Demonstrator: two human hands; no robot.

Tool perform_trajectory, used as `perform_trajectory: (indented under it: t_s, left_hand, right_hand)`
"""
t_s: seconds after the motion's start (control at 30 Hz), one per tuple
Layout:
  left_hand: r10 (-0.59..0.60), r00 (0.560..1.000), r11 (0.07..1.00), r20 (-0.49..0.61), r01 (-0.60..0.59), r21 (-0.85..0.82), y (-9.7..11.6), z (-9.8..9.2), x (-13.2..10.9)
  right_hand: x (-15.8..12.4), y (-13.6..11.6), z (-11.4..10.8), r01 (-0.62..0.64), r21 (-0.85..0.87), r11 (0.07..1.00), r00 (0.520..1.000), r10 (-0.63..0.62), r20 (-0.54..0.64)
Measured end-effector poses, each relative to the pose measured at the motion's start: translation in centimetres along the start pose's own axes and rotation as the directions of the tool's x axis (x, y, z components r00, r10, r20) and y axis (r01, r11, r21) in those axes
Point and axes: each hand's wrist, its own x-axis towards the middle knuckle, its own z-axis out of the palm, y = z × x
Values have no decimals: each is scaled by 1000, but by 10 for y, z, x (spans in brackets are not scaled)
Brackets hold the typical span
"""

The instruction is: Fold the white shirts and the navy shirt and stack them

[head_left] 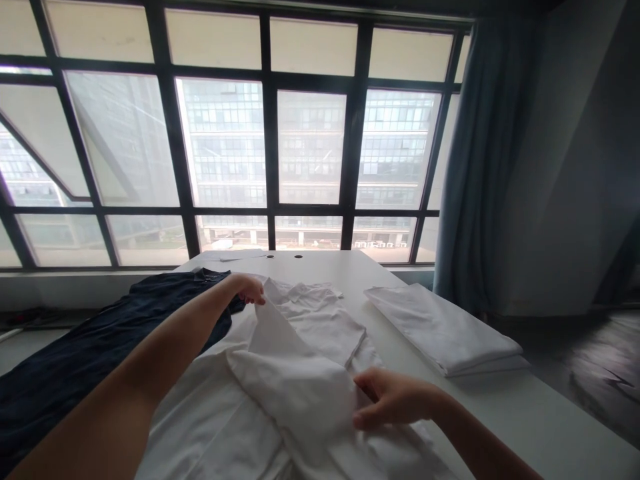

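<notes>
A white shirt [320, 333] lies spread on a white table [550, 427] in front of me. My left hand [247, 290] reaches far forward and pinches a fold of the white cloth near the collar, lifting it a little. My right hand [393, 398] is close to me and grips another part of the same white fabric, near the shirt's right side. Between the two hands a raised fold of cloth [290, 373] runs diagonally.
A dark blue garment [100, 347] lies to the left of the shirt. A folded white stack [445, 330] rests on the table's right side. Large windows [310, 147] and a blue curtain [480, 167] stand beyond the table's far edge.
</notes>
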Motion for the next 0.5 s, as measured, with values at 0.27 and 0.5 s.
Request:
perform_trajectory:
  t_s: [0.27,0.5]
  left_hand:
    - [-211,886,976,-414,212,-44,-37,-18,22]
    - [-212,882,976,-420,211,-49,-55,67,-8]
  right_hand:
    - [20,16,3,-87,174,981,934,141,-327]
    - [12,14,-15,-243,23,970,914,237,-329]
